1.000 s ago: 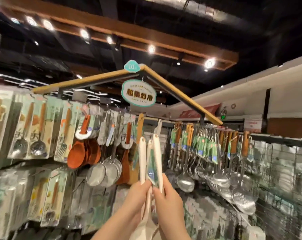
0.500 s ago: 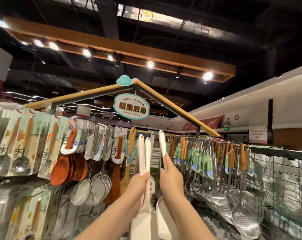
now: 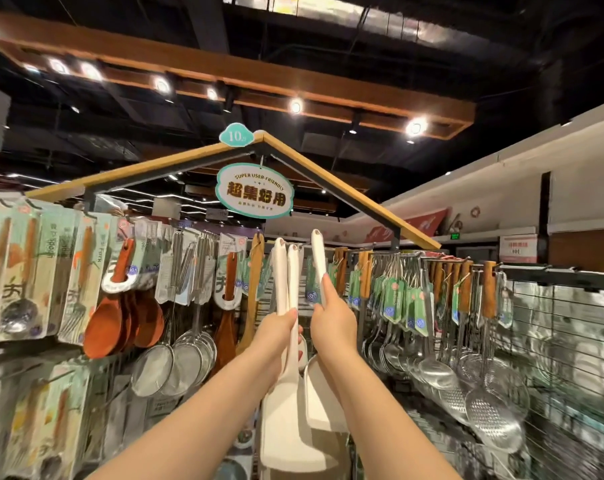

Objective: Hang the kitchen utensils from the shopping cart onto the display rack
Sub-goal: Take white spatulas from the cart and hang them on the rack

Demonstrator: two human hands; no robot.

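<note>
While two spatulas (image 3: 283,271) are gripped upright in the curled left hand (image 3: 280,328), a third spatula (image 3: 317,259) is pinched in the right hand (image 3: 332,317); all are held up just before the rack (image 3: 543,273).

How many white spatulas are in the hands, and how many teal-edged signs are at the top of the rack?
White plastic spatulas: 3 (left hand 2, right hand 1)
Teal-edged signs: 2 (oval hanging sign, small price tag)
Total: 5
</note>
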